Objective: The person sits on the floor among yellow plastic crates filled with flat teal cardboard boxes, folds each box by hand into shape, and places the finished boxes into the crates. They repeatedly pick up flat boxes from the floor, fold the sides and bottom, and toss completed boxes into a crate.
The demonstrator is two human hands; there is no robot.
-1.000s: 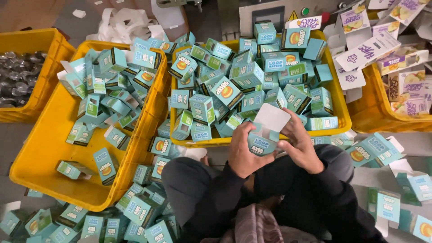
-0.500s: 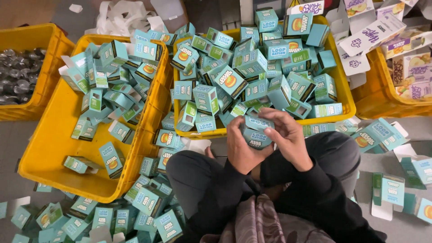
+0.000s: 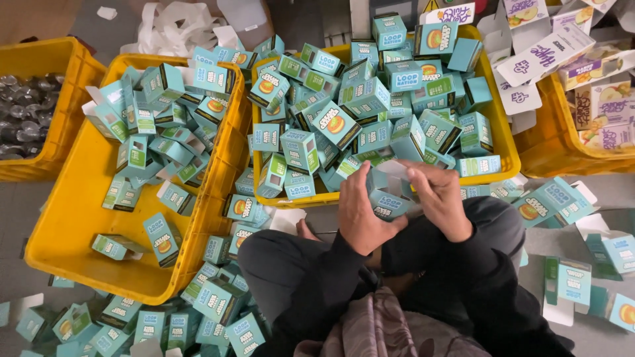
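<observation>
teal carton (image 3: 389,198) sits between both hands, just above the person's lap and at the near rim of the middle yellow crate (image 3: 504,142). left hand (image 3: 362,215) curls around its side, fingers closed on the box; right hand (image 3: 438,197) pinches the white flap at its top. that crate is heaped with matching teal boxes. a second yellow crate (image 3: 73,225) to the left is partly filled with them, more lie scattered over the grey floor (image 3: 20,218), and a third crate (image 3: 46,56) at far left holds small silvery pieces. flat printed sheets (image 3: 539,63) fill the crate at right.
</observation>
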